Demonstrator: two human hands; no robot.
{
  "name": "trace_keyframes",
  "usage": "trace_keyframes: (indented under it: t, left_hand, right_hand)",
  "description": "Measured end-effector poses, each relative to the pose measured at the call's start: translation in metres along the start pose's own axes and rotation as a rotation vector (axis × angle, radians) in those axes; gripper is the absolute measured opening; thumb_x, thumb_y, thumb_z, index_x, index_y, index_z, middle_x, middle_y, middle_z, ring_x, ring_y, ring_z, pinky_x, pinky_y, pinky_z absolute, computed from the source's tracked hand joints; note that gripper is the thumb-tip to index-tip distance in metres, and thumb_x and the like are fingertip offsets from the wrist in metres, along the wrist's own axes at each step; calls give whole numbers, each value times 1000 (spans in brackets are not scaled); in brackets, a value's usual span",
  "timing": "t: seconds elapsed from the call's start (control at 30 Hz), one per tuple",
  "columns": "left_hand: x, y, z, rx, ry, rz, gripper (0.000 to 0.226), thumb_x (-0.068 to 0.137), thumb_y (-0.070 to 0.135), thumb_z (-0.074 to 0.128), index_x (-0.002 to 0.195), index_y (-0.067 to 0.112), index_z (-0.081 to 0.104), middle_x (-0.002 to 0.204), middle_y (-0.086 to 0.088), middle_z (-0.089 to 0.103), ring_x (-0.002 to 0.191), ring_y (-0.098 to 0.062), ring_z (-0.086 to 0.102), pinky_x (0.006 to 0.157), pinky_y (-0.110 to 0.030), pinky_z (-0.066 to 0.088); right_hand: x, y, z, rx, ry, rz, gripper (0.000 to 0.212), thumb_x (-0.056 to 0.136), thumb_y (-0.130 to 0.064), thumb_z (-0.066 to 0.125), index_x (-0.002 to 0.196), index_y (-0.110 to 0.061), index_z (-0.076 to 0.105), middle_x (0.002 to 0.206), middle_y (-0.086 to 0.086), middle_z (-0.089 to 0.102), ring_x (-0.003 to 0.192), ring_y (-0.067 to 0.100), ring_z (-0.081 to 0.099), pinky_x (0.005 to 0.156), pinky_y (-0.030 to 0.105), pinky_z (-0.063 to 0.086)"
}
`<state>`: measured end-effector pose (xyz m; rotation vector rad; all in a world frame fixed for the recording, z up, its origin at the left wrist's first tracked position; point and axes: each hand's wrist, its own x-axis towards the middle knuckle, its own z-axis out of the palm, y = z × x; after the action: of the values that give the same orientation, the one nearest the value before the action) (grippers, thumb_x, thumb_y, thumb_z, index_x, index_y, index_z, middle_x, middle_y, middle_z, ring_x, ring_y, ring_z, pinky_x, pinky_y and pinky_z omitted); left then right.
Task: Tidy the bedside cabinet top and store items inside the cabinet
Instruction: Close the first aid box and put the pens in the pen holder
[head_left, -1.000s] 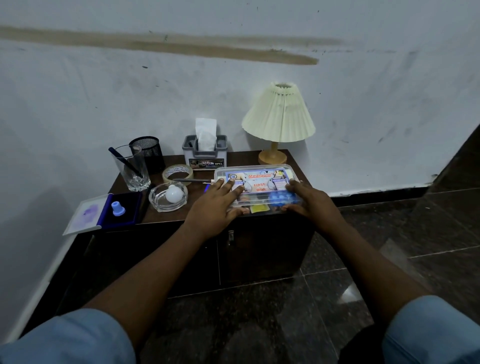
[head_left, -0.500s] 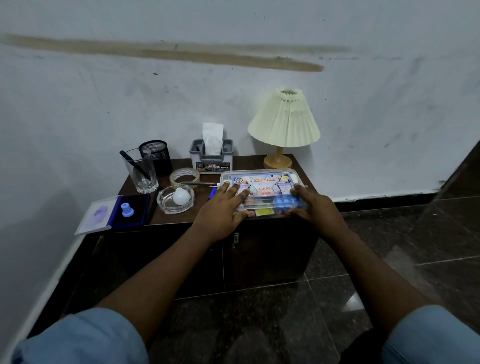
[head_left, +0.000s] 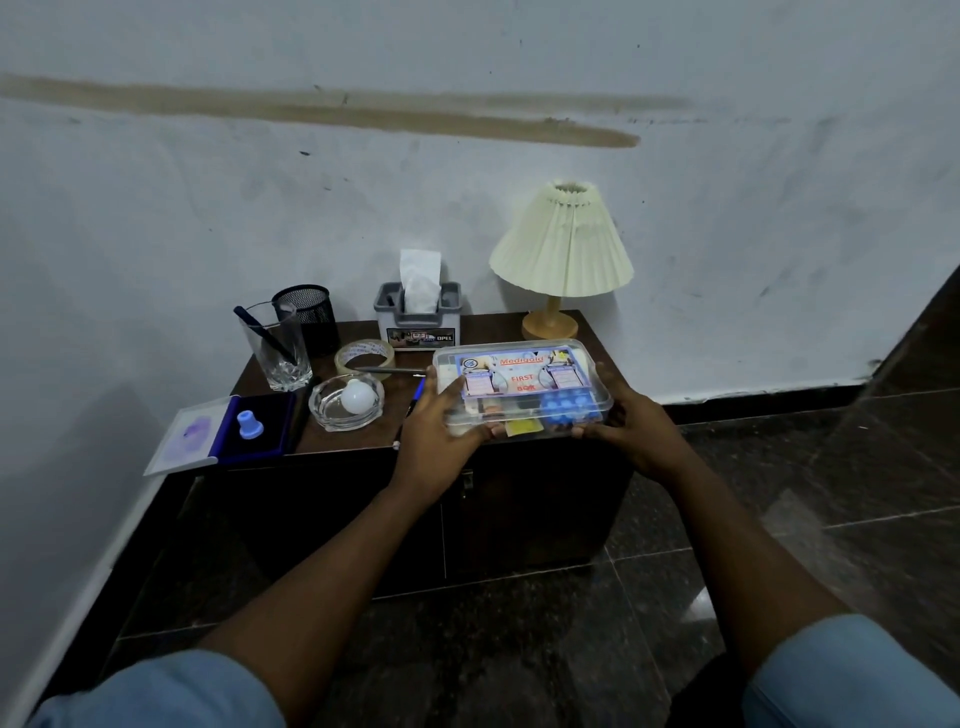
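A clear plastic first aid box (head_left: 519, 382) with a printed label is held at the front right of the dark wooden bedside cabinet (head_left: 363, 447). My left hand (head_left: 436, 421) grips its left end and my right hand (head_left: 623, 421) grips its right end. The box appears tilted toward me, its near edge over the cabinet's front edge. Both cabinet doors (head_left: 519, 514) below look closed.
On the top stand a cream lamp (head_left: 563, 249), a tissue holder (head_left: 418, 317), a black mesh cup (head_left: 306, 317), a glass with a pen (head_left: 275, 348), a tape roll (head_left: 363, 356), a glass ashtray with a white bulb (head_left: 348, 402), an open blue stamp pad (head_left: 239, 428), and pens (head_left: 410, 402).
Both hands shifted from resting on the box's lid to gripping its two ends. The box has come slightly toward me and tilted up.
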<state>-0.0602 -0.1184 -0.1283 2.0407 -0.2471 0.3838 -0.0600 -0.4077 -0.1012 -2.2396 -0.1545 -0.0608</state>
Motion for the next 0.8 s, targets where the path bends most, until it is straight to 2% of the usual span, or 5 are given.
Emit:
trace_keyframes:
  t: [0.1,0.3,0.47,0.57,0.8]
  left_hand:
    - [2,-3,1,11,1,17,85,70,33,93,145,19,56,167,-11,21,108,44,24,85,14,25]
    - [5,-2,-3,55,-37,2,87,69,38,93,145,24,55,167,-9,21,115,16,41,87,12,25]
    - [10,11,0,42,-134,-26,88,71,35,92,148,21,52,167,-5,19,140,-1,34,115,-21,37]
    - [15,20,20,-31,-197,31,73,76,22,89,142,18,58,156,4,28,130,17,28,94,8,29]
    - [33,28,54,-125,-231,14,69,81,13,84,144,15,56,166,-10,22,101,46,11,83,16,18]
  right_hand:
    - [0,-1,4,-66,81,-8,91,81,-39,79,156,-31,29,140,3,60,107,10,62,92,28,55]
    - [1,-5,-5,-143,17,7,91,81,-44,80,156,-28,31,140,1,59,110,14,61,96,38,54]
    - [4,-16,-22,99,-82,85,77,72,-75,70,136,-35,52,127,-11,68,107,8,68,95,35,55]
    - [8,-8,-28,-14,195,222,75,94,-61,54,149,-13,43,150,12,49,130,26,53,102,38,42]
    - [11,8,-39,52,327,330,57,100,-34,56,149,-7,43,149,17,48,128,33,53,107,49,45]
